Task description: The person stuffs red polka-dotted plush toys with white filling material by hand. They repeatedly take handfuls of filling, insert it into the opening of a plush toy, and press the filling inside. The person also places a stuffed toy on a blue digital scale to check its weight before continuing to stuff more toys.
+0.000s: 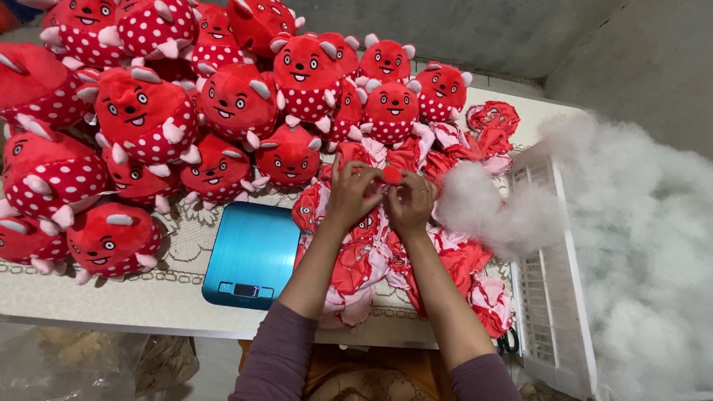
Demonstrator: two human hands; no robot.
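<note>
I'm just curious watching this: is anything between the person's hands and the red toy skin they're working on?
Nothing visible. The left hand and right hand both already grip the toy skin directly, above the pile of skins. The stuffing lies to the right, apart.

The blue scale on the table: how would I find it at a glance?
Start at the big heap of red stuffed toys across the table. Just below it, left of the left hand, lies the blue scale. It is the only flat, shiny, blue rectangle among soft red things, with a small dark display at its near edge.
</note>
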